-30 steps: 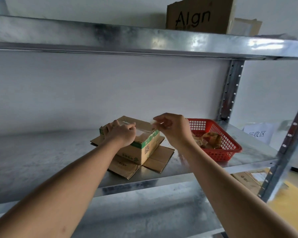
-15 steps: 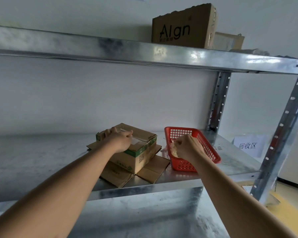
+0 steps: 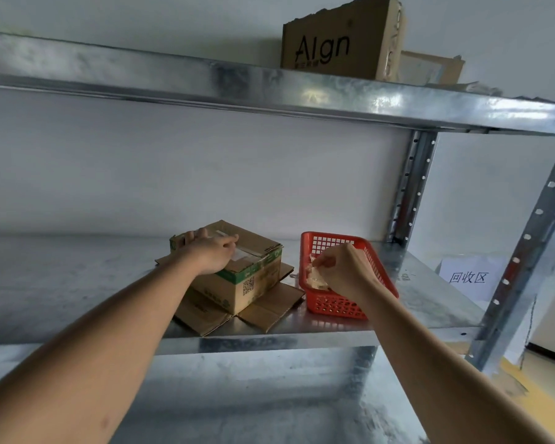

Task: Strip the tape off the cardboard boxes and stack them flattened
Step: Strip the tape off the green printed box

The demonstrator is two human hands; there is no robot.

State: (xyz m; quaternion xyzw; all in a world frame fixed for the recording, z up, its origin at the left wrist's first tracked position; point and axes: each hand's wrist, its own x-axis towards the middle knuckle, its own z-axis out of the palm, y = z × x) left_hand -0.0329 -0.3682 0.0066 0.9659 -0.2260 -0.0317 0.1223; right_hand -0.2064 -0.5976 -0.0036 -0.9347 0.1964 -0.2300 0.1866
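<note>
A person's two bare forearms reach forward onto a galvanised metal shelf [image 3: 77, 283]. At centre, a small cardboard box [image 3: 253, 277] with a green band and a QR code stands upright on a flattened cardboard box [image 3: 269, 310] that lies flat on the shelf. The left hand [image 3: 210, 253] rests on top of the small box, fingers bent over its far edge at about 11 o'clock, thumb beside a strip of clear tape [image 3: 242, 254] along the top seam. Just beside the boxes, at 3 o'clock from them, sits a red plastic basket [image 3: 337, 304]. The right hand [image 3: 342, 267] is over the basket, fingertips pinched on a crumpled wad of clear tape [image 3: 316, 277] that hangs down inside it. At 3 o'clock from the basket, a white paper sign [image 3: 468, 277] with printed characters leans by the rack's upright post [image 3: 532, 232]. On the shelf above, at 1 o'clock, stands a torn-topped brown carton [image 3: 337, 46] printed "Algn".
</note>
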